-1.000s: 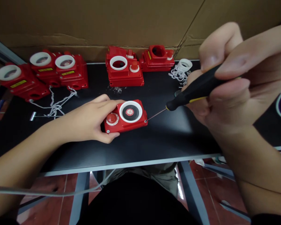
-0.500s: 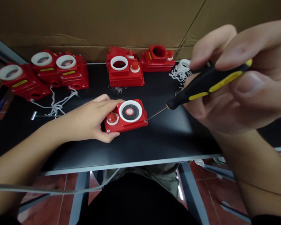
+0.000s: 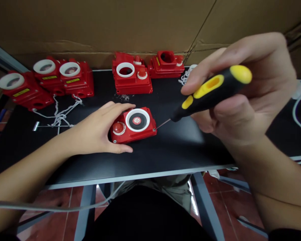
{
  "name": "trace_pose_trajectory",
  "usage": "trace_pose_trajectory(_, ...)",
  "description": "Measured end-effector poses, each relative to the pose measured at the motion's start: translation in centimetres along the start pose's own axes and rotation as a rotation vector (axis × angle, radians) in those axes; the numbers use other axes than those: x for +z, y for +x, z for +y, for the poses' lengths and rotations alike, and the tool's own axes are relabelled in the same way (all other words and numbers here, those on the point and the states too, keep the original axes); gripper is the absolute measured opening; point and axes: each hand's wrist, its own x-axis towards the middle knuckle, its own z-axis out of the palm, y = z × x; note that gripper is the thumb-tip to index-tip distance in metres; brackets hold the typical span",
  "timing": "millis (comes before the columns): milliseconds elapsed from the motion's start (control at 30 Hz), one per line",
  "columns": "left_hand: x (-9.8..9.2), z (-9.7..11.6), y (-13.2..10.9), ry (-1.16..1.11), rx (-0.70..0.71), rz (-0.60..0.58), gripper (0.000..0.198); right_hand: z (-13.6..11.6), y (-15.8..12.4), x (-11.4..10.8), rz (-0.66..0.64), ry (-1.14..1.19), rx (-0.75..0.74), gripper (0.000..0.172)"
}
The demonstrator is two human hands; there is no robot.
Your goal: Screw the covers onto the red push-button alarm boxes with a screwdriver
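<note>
My left hand [image 3: 97, 129] grips the left end of a red alarm box [image 3: 134, 135] on the black tabletop, thumb along its near side and fingers over its far side. A white ring [image 3: 137, 119] with a dark centre and a round red label tops the box, beside a small red dome [image 3: 118, 128]. My right hand [image 3: 243, 80] is wrapped round a black and yellow screwdriver [image 3: 210, 90]. Its thin shaft slants down to the screw [image 3: 154, 130] at the box's right corner, where the tip appears to touch.
Several red boxes with white rings [image 3: 77, 83] stand at the back left, white cords [image 3: 61, 115] and a small metal hammer [image 3: 36, 126] in front. More red boxes [image 3: 132, 85] stand at the back centre by the cardboard wall [image 3: 140, 26]. A cable [image 3: 65, 209] crosses low on the left.
My right hand has turned the screwdriver, so more of its yellow end shows, while its tip stays at the corner screw. My left thumb has straightened along the box's near side.
</note>
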Motion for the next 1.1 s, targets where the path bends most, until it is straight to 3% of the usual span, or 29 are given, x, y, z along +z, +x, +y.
trace_pose_trajectory(67, 0.4, 0.1, 0.0, -0.019, 0.023, 0.081, 0.1, -0.3, -0.1, -0.2, -0.063, 0.033, -0.01, 0.019)
trace_pose_trajectory(133, 0.8, 0.2, 0.0, -0.023, 0.061, 0.133, 0.082, -1.0, -0.3, -0.5, -0.093, 0.012, 0.117, 0.015)
trace_pose_trajectory(200, 1.0, 0.2, 0.1, -0.021, 0.082, 0.148, 0.071, -1.8, -0.5, -0.8, -0.084, 0.0, 0.225, 0.014)
trace_pose_trajectory(267, 1.1, 0.3, 0.1, -0.021, 0.078, 0.149, 0.066, -2.3, -0.6, -0.9, -0.065, 0.006, 0.24, 0.014)
trace_pose_trajectory(433, 1.4, 0.8, 0.0, -0.007, 0.05, 0.16, 0.058, -1.2, 1.0, -0.3, -0.032, 0.0, 0.225, 0.058)
trace_pose_trajectory(600, 1.3, 1.3, 0.0, 0.022, -0.011, 0.137, 0.061, 0.3, 2.0, 0.5, -0.021, -0.017, 0.222, 0.066)
trace_pose_trajectory(767, 0.8, 1.6, 0.2, 0.009, -0.044, 0.09, 0.059, -0.6, -0.3, 0.4, -0.018, -0.078, 0.152, 0.044)
trace_pose_trajectory(833, 0.7, 1.7, 0.4, -0.002, -0.045, 0.077, 0.059, -1.4, -1.2, 0.1, 0.006, -0.111, 0.162, 0.045)
trace_pose_trajectory(900, 0.6, 1.8, 0.4, -0.019, -0.042, 0.069, 0.06, -2.1, -1.5, -0.3, -0.004, -0.106, 0.204, 0.048)
trace_pose_trajectory(1033, 0.5, 2.0, 0.5, -0.008, -0.046, 0.074, 0.061, -2.9, -1.0, -0.7, -0.109, 0.014, 0.366, 0.016)
trace_pose_trajectory(1100, 0.4, 2.0, 0.5, 0.008, -0.054, 0.073, 0.058, -2.9, -0.9, -0.9, -0.13, -0.013, 0.365, 0.014)
